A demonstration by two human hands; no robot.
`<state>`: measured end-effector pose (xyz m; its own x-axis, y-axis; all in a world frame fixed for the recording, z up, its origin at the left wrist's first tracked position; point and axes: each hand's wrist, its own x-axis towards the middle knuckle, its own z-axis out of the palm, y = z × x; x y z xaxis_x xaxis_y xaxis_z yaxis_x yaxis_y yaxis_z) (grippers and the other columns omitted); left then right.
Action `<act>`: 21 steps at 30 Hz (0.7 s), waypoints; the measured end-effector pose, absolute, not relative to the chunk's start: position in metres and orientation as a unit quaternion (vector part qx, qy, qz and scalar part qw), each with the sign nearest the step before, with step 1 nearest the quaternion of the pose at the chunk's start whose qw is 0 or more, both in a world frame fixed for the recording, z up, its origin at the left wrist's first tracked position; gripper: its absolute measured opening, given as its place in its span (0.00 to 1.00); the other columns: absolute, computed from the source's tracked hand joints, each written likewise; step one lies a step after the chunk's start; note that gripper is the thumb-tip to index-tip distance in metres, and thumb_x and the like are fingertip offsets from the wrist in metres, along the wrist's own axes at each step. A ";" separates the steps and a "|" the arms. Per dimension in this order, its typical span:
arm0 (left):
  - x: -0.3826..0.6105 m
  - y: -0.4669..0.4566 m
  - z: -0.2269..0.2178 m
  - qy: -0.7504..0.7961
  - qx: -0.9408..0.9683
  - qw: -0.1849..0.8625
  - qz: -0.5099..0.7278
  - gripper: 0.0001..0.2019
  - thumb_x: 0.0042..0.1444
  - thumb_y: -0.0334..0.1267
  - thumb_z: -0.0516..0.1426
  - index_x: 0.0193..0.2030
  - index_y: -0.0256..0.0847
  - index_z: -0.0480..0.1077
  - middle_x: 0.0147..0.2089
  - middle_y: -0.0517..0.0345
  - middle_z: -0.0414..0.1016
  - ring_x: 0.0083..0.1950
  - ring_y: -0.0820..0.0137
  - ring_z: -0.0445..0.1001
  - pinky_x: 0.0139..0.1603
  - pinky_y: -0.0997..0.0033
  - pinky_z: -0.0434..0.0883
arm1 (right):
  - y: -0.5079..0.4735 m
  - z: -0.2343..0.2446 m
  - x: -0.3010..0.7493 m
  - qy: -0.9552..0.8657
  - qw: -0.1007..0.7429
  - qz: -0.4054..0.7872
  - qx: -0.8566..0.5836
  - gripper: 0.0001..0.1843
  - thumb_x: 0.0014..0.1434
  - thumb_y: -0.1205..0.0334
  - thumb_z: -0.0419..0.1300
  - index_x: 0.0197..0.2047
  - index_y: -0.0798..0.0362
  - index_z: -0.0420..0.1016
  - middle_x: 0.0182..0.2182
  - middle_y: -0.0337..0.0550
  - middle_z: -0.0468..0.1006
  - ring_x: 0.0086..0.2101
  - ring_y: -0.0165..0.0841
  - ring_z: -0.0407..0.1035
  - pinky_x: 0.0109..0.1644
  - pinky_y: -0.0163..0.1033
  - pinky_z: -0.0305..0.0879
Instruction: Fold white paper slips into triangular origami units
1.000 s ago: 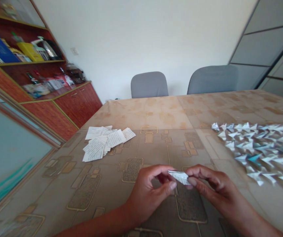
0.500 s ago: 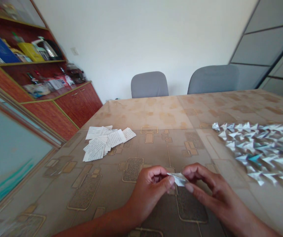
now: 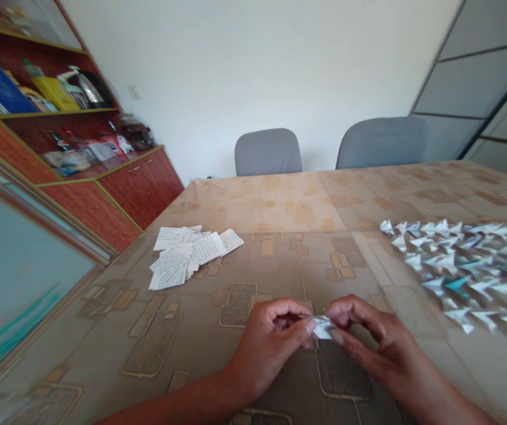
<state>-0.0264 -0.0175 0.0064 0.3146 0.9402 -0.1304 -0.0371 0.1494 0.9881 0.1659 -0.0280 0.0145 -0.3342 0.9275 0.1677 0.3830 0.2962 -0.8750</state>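
A small folded piece of printed paper (image 3: 323, 326) is pinched between my two hands just above the table near its front edge. My left hand (image 3: 267, 345) grips its left end with thumb and fingers curled. My right hand (image 3: 370, 342) pinches its right end, the other fingers bent. Most of the paper is hidden by my fingertips. A loose pile of printed paper slips (image 3: 190, 254) lies on the table to the left. A spread of several folded paper pieces (image 3: 461, 268) covers the table to the right.
The table (image 3: 280, 206) has a tan patterned cloth. Two grey chairs (image 3: 268, 151) (image 3: 381, 143) stand at its far side. A wooden cabinet with shelves of clutter (image 3: 67, 124) lines the left wall, and a framed picture (image 3: 9, 265) leans at the near left.
My hands have drawn closer together and the paper between them looks smaller and more tightly folded. Both hands sank slightly toward the table.
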 end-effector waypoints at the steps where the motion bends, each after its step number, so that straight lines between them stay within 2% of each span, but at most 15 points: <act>1: -0.027 -0.018 0.006 0.432 0.526 0.615 0.398 0.09 0.54 0.40 0.62 0.31 0.35 0.75 0.25 0.59 0.73 0.26 0.74 0.71 0.29 0.77 0.66 | -0.028 0.015 0.165 -0.721 0.357 0.385 -0.453 0.03 0.61 0.64 0.57 0.37 0.49 0.71 0.28 0.37 0.76 0.31 0.32 0.72 0.33 0.34 0.68; 3: -0.027 -0.019 0.005 0.428 0.545 0.596 0.406 0.08 0.55 0.39 0.61 0.32 0.36 0.75 0.25 0.59 0.74 0.27 0.74 0.71 0.30 0.77 0.66 | -0.028 0.016 0.165 -0.722 0.355 0.377 -0.459 0.03 0.61 0.64 0.57 0.35 0.49 0.71 0.27 0.37 0.76 0.29 0.32 0.71 0.32 0.34 0.67; 7: -0.029 -0.021 0.007 0.434 0.607 0.516 0.421 0.07 0.55 0.37 0.60 0.30 0.37 0.77 0.25 0.59 0.74 0.27 0.74 0.71 0.30 0.76 0.66 | -0.028 0.014 0.168 -0.735 0.364 0.317 -0.476 0.10 0.60 0.62 0.59 0.27 0.51 0.70 0.23 0.35 0.73 0.25 0.30 0.70 0.27 0.33 0.64; 12: -0.030 -0.018 0.009 0.433 0.648 0.450 0.436 0.06 0.55 0.35 0.60 0.30 0.37 0.77 0.26 0.58 0.76 0.29 0.72 0.72 0.33 0.75 0.66 | -0.025 0.013 0.173 -0.774 0.387 0.269 -0.424 0.06 0.61 0.66 0.59 0.32 0.50 0.72 0.26 0.36 0.74 0.27 0.30 0.71 0.29 0.33 0.64; 16: -0.027 -0.014 0.006 0.440 0.552 0.567 0.424 0.08 0.53 0.39 0.62 0.36 0.36 0.75 0.31 0.55 0.77 0.31 0.71 0.74 0.34 0.73 0.69 | -0.024 0.015 0.174 -0.789 0.412 0.198 -0.410 0.06 0.61 0.71 0.58 0.33 0.51 0.71 0.26 0.38 0.74 0.27 0.32 0.70 0.29 0.35 0.64; 19: -0.025 -0.016 0.005 0.408 0.491 0.658 0.399 0.12 0.52 0.43 0.62 0.32 0.33 0.74 0.29 0.55 0.76 0.29 0.72 0.73 0.34 0.73 0.70 | -0.027 0.017 0.172 -0.814 0.406 0.143 -0.390 0.07 0.61 0.73 0.57 0.34 0.52 0.71 0.26 0.39 0.74 0.28 0.33 0.68 0.30 0.37 0.63; 21: -0.024 -0.017 0.008 0.402 0.478 0.672 0.398 0.12 0.53 0.43 0.62 0.31 0.33 0.74 0.28 0.55 0.76 0.29 0.73 0.73 0.34 0.74 0.70 | -0.029 0.018 0.169 -0.834 0.391 0.117 -0.372 0.07 0.62 0.73 0.56 0.35 0.52 0.72 0.26 0.40 0.75 0.29 0.34 0.67 0.32 0.39 0.62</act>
